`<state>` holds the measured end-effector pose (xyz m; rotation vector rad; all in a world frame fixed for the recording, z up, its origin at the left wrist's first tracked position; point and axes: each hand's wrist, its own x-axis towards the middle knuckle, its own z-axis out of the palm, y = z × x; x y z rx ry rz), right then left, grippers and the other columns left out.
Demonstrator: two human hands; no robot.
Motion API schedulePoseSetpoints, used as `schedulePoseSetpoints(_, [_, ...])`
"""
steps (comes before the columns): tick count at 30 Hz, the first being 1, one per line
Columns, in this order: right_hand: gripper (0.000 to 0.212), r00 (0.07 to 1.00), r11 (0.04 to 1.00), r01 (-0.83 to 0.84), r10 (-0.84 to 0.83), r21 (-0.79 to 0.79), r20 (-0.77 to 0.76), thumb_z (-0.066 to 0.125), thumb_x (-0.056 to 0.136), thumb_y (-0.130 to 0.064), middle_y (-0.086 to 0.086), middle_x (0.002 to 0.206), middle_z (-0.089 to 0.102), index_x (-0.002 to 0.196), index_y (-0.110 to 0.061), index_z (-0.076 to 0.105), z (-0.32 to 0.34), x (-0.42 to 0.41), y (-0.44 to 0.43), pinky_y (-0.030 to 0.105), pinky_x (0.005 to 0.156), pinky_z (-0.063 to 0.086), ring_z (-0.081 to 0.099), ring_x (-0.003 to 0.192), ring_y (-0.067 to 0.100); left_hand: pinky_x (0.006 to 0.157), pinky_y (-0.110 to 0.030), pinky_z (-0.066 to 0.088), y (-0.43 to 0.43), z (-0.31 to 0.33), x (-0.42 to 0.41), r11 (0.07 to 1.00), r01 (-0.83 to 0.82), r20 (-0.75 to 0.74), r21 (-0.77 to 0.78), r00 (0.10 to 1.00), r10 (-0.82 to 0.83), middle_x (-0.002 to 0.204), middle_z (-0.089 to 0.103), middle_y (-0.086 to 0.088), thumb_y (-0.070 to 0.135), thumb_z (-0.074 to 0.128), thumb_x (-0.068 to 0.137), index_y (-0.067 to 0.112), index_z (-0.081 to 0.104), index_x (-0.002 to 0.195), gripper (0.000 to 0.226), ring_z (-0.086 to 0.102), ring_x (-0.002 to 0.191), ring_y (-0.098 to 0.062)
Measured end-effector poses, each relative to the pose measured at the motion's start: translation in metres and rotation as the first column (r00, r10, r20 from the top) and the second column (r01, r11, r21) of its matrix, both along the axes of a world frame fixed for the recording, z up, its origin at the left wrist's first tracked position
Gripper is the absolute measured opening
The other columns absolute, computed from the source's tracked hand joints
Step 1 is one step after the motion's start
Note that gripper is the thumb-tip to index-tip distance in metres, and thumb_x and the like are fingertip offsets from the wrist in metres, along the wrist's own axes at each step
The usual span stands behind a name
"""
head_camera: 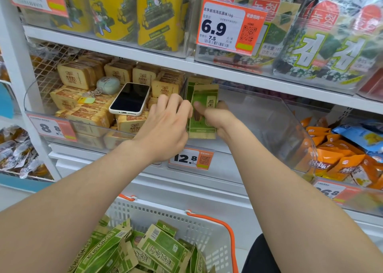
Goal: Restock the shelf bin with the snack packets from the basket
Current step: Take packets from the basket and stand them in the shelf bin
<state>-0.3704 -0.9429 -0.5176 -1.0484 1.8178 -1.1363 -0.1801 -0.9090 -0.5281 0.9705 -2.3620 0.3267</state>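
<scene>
Several green and tan snack packets [204, 111] stand upright against the left wall of a clear plastic shelf bin [275, 117]. My right hand [215, 117] grips the front of this stack, thumb across it. My left hand [165, 123] presses on the stack's left side at the bin's divider, fingers curled over the edge. Below, a white basket [199, 227] with orange handles holds several more of the same green packets [145, 250] lying loose.
The bin to the left holds tan biscuit packs [87, 115], with a phone [130, 98] and a keyring lying on top. Orange and blue snack bags [342, 158] fill the bin at right. Price tags hang on the bin fronts. Seaweed packs fill the shelf above.
</scene>
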Motion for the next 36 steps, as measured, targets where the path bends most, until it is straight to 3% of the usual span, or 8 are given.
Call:
schedulePoseSetpoints(3, [0.091, 0.999, 0.989, 0.033, -0.030, -0.144, 0.023, 0.070, 0.094, -0.052, 0.004, 0.163, 0.039, 0.162, -0.022, 0.017, -0.001, -0.007, -0.011, 0.049, 0.116, 0.042, 0.042, 0.147, 0.029, 0.074, -0.044, 0.044, -0.001, 0.001, 0.002, 1.000, 0.021, 0.007, 0.009, 1.000, -0.022, 0.113, 0.045, -0.009, 0.016, 0.061, 0.082, 0.016, 0.048, 0.107, 0.028, 0.035, 0.093, -0.027])
schedulePoseSetpoints(9, [0.064, 0.998, 0.962, -0.017, 0.001, -0.273, -0.059, 0.078, 0.092, -0.033, -0.004, 0.136, 0.065, 0.147, -0.028, 0.045, -0.016, -0.007, -0.023, 0.044, 0.104, 0.054, 0.062, 0.123, 0.018, 0.071, -0.042, 0.041, -0.004, -0.001, 0.004, 1.000, 0.022, 0.036, -0.015, 0.999, -0.021, 0.111, 0.043, -0.007, 0.018, 0.060, 0.081, 0.017, 0.046, 0.104, 0.026, 0.033, 0.090, -0.027])
schedulePoseSetpoints(11, [0.057, 0.988, 0.973, -0.066, 0.034, -0.219, -0.149, 0.076, 0.095, -0.028, -0.002, 0.130, 0.067, 0.144, -0.025, 0.046, -0.019, -0.008, -0.026, 0.045, 0.102, 0.056, 0.065, 0.117, 0.019, 0.070, -0.042, 0.041, -0.005, -0.001, 0.004, 1.000, 0.020, 0.047, -0.024, 0.999, -0.019, 0.111, 0.044, -0.008, 0.019, 0.057, 0.083, 0.017, 0.046, 0.104, 0.024, 0.033, 0.090, -0.028])
schedulePoseSetpoints(16, [0.075, 0.878, 0.999, -0.038, 0.049, 0.033, -0.477, 0.074, 0.079, -0.059, 0.000, 0.134, 0.064, 0.141, -0.033, 0.041, -0.021, -0.014, -0.031, 0.049, 0.107, 0.047, 0.059, 0.126, 0.029, 0.071, -0.043, 0.042, -0.005, 0.000, 0.003, 0.999, 0.025, 0.045, -0.024, 0.999, -0.024, 0.113, 0.044, -0.008, 0.019, 0.056, 0.084, 0.018, 0.045, 0.103, 0.022, 0.034, 0.092, -0.028])
schedulePoseSetpoints(20, [0.061, 0.907, 1.000, -0.028, 0.022, -0.009, -0.420, 0.079, 0.090, -0.036, 0.001, 0.131, 0.065, 0.138, -0.023, 0.044, -0.021, -0.018, -0.030, 0.033, 0.094, 0.049, 0.061, 0.122, 0.027, 0.072, -0.044, 0.043, -0.005, -0.001, 0.003, 0.999, 0.027, 0.046, -0.019, 0.999, -0.026, 0.114, 0.044, -0.008, 0.019, 0.057, 0.084, 0.018, 0.046, 0.103, 0.022, 0.034, 0.093, -0.027])
schedulePoseSetpoints(25, [0.053, 0.913, 0.994, -0.019, -0.025, -0.103, -0.407, 0.077, 0.087, -0.041, -0.005, 0.119, 0.071, 0.131, -0.026, 0.051, -0.025, -0.009, -0.033, 0.028, 0.079, 0.045, 0.066, 0.108, 0.023, 0.072, -0.044, 0.043, -0.005, -0.002, 0.002, 0.999, 0.027, 0.044, -0.024, 0.999, -0.026, 0.114, 0.044, -0.009, 0.019, 0.055, 0.084, 0.018, 0.047, 0.103, 0.021, 0.033, 0.092, -0.027])
schedulePoseSetpoints(32, [0.059, 0.892, 1.000, 0.028, -0.029, -0.009, -0.452, 0.074, 0.085, -0.051, 0.002, 0.119, 0.068, 0.128, -0.017, 0.053, -0.026, -0.005, -0.032, 0.032, 0.079, 0.051, 0.066, 0.109, 0.027, 0.072, -0.043, 0.042, -0.006, -0.003, 0.002, 0.999, 0.023, 0.052, -0.029, 0.998, -0.021, 0.114, 0.043, -0.008, 0.019, 0.056, 0.084, 0.018, 0.049, 0.104, 0.021, 0.032, 0.092, -0.027])
schedulePoseSetpoints(36, [0.048, 0.874, 0.999, 0.040, -0.041, -0.012, -0.484, 0.070, 0.087, -0.052, 0.003, 0.113, 0.070, 0.119, -0.017, 0.061, -0.024, -0.004, -0.033, 0.030, 0.075, 0.051, 0.066, 0.099, 0.026, 0.072, -0.044, 0.043, -0.006, -0.004, 0.002, 0.999, 0.023, 0.058, -0.030, 0.998, -0.021, 0.114, 0.042, -0.008, 0.020, 0.054, 0.086, 0.018, 0.053, 0.105, 0.019, 0.033, 0.093, -0.028])
